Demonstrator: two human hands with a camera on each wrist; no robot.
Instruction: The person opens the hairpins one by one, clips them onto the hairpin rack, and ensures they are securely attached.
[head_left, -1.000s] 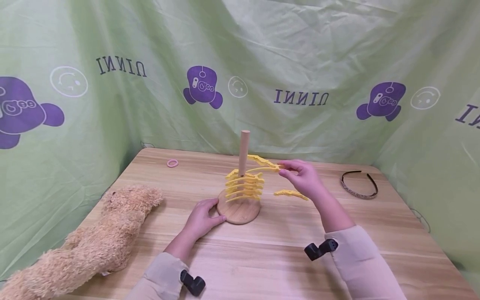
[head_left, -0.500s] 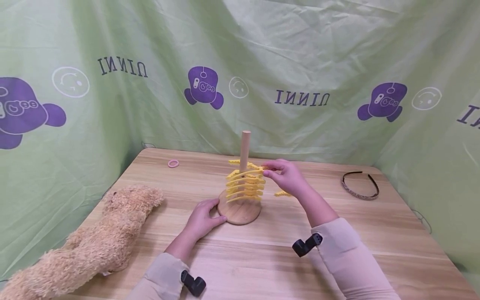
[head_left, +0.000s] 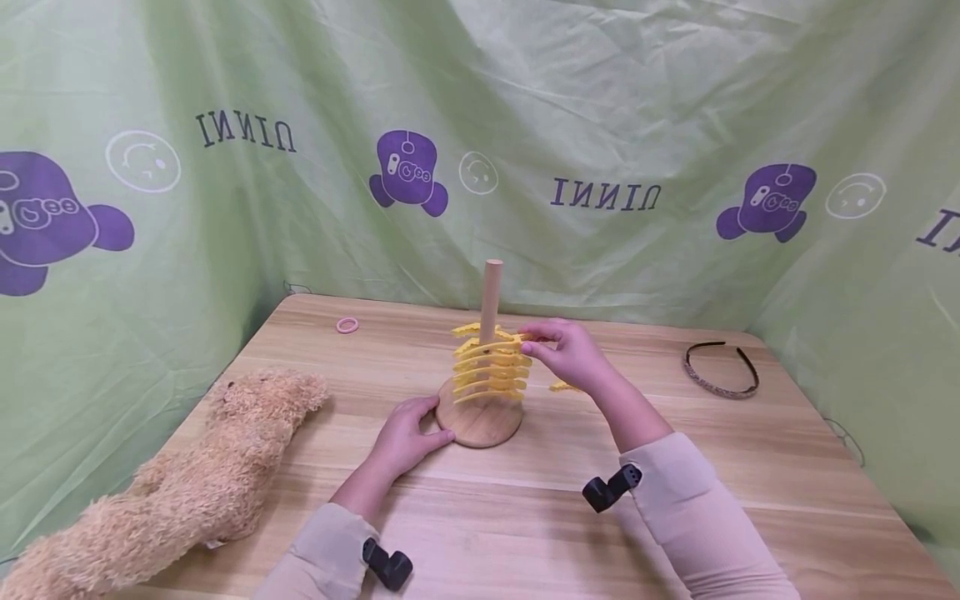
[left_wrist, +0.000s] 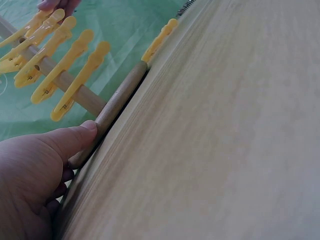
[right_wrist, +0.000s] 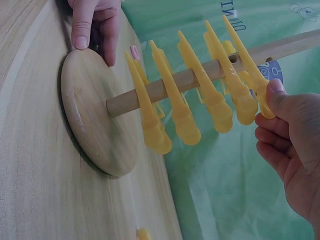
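A wooden stand with a round base (head_left: 483, 429) and upright post (head_left: 491, 292) is on the table. My left hand (head_left: 402, 433) grips the base's left rim, its thumb on the edge in the left wrist view. Several yellow alligator hair clips (right_wrist: 207, 92) are stacked along the post, clamped around it. At the top of the stack, my right hand (head_left: 568, 352) pinches another yellow hair clip (right_wrist: 250, 60) by its handle end between thumb and fingers. The clip's two arms straddle the post. One loose yellow clip (head_left: 564, 387) lies on the table, partly hidden behind the right wrist.
A fluffy tan plush toy (head_left: 217, 467) lies along the table's left side. Toward the back left is a pink ring (head_left: 347, 325). A dark headband (head_left: 720, 379) rests at the right. Green printed cloth (head_left: 615, 100) hangs around the wooden table (head_left: 525, 517).
My right hand has moved left with the clip, bringing its spread arms to the post, then slightly farther and its arms stand closer together. The left hand stays on the base.
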